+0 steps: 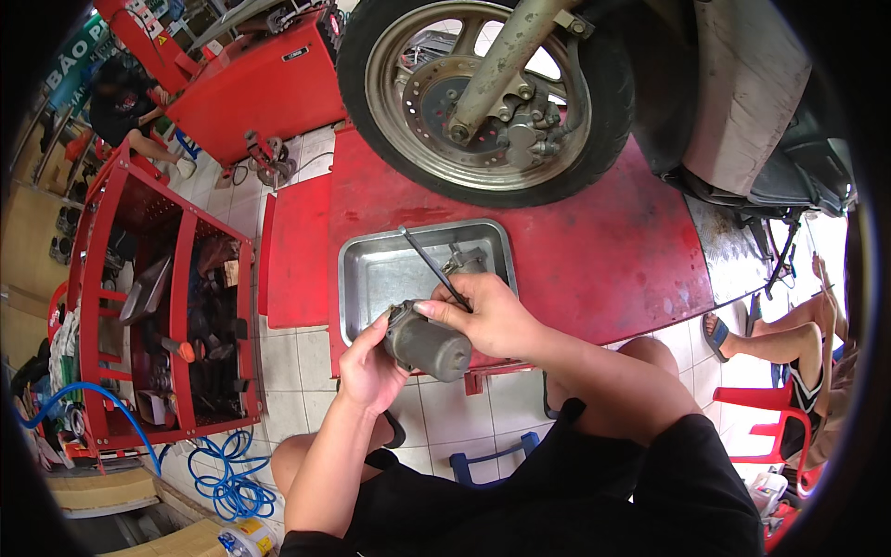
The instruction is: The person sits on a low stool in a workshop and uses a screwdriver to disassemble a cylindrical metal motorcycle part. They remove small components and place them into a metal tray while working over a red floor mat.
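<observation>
A dark, grimy cylindrical metal motor (434,349) is held between my hands, tilted over the front edge of a steel tray (367,278). My left hand (369,371) is closed on its left end. My right hand (483,325) grips a slim dark metal rod tool (423,255), which points up and leftward, and its thumb presses on top of the motor. Behind my fingers a metal part (467,258) lies in the tray, partly hidden. The tray rests on a red lift platform (594,260) below a scooter's front wheel (390,139) with brake disc and caliper.
A red tool cart (93,306) stands at left beside a coiled blue hose (227,473). A red machine (251,97) is at back left, with a person (121,107) near it. Another person's leg (780,348) and a red plastic chair (742,399) are at right. A blue stool (492,455) is below me.
</observation>
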Available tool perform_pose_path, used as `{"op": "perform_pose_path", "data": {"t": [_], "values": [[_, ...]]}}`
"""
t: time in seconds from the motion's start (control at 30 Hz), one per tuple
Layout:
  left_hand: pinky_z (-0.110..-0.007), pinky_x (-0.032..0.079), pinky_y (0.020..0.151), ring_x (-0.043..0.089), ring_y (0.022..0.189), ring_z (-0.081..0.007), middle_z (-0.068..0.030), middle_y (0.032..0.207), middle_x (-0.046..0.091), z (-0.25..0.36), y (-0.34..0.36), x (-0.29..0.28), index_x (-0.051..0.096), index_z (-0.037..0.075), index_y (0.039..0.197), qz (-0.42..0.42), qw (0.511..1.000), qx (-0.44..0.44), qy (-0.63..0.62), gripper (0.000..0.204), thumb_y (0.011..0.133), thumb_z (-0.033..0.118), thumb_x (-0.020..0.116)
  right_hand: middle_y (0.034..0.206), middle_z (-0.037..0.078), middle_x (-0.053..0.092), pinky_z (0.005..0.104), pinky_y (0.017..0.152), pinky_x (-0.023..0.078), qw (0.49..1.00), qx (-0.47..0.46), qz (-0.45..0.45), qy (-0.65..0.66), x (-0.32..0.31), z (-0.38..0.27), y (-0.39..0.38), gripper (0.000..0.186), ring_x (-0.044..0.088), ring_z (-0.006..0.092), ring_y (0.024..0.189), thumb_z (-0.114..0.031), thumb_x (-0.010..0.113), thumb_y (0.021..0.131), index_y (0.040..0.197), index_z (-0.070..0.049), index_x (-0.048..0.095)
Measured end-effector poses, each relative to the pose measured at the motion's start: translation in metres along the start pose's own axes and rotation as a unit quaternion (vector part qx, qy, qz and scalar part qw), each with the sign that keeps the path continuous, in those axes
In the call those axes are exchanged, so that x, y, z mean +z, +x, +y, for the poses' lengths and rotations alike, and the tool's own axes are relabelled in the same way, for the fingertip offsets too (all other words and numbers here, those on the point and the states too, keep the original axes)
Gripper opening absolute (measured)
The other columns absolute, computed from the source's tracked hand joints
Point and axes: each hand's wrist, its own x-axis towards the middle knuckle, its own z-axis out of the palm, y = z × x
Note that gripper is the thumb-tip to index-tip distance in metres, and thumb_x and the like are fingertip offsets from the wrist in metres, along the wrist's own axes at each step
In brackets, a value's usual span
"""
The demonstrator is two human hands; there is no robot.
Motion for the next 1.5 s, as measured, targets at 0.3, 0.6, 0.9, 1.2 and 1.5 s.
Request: {"op": "perform_pose_path", "data": {"t": [0.3,0.6,0.9,1.2,1.5], "values": [[-0.039,0.05,0.043,0.059,0.047,-0.0311,-0.018,0.075,0.062,-0.017,0.013,-0.017,0.062,0.002,0.107,-0.096,0.957,-0.15,-0.231,0.063,0.098,0.058,0.037,0.069,0.001,0.059,0.0307,0.06,0.043,0.988,-0.06,-0.016,0.144,0.007,0.02,-0.003,0.026,0.051,0.0093,0.064,-0.02,0.069,0.096,0.111,0.001,0.07],[-0.033,0.037,0.048,0.043,0.046,-0.0203,-0.0101,0.065,0.054,-0.011,0.006,-0.017,0.063,0.006,0.106,-0.083,0.976,-0.141,-0.145,0.061,0.099,0.06,0.036,0.082,0.009,0.066,0.0281,0.069,0.05,0.98,-0.158,-0.124,0.003,-0.017,-0.005,-0.009,0.041,0.059,0.0087,0.073,-0.008,0.073,0.091,0.131,0.0,0.065],[-0.031,0.036,0.045,0.049,0.051,-0.0216,-0.0127,0.08,0.059,-0.017,0.005,-0.021,0.063,0.01,0.109,-0.129,0.954,-0.209,-0.17,0.06,0.092,0.063,0.04,0.063,0.007,0.058,0.0303,0.054,0.04,0.966,-0.207,-0.151,-0.034,-0.026,0.001,0.002,0.022,0.047,0.0129,0.054,-0.012,0.082,0.084,0.1,0.002,0.074],[-0.032,0.036,0.043,0.051,0.051,-0.022,-0.0146,0.081,0.062,-0.019,0.006,-0.022,0.065,0.01,0.117,-0.169,0.944,-0.227,-0.17,0.06,0.092,0.059,0.039,0.054,0.002,0.04,0.0331,0.05,0.033,0.965,-0.195,-0.173,-0.03,-0.033,-0.002,-0.002,0.019,0.036,0.0136,0.049,-0.011,0.083,0.081,0.091,0.0,0.071],[-0.032,0.036,0.041,0.05,0.048,-0.0221,-0.0149,0.076,0.061,-0.017,0.005,-0.017,0.06,0.009,0.107,-0.127,0.953,-0.229,-0.154,0.052,0.093,0.055,0.041,0.053,0.001,0.037,0.0328,0.05,0.031,0.967,-0.172,-0.183,-0.035,-0.031,-0.002,-0.002,0.017,0.034,0.0125,0.049,-0.01,0.082,0.08,0.089,0.0,0.071]]}}
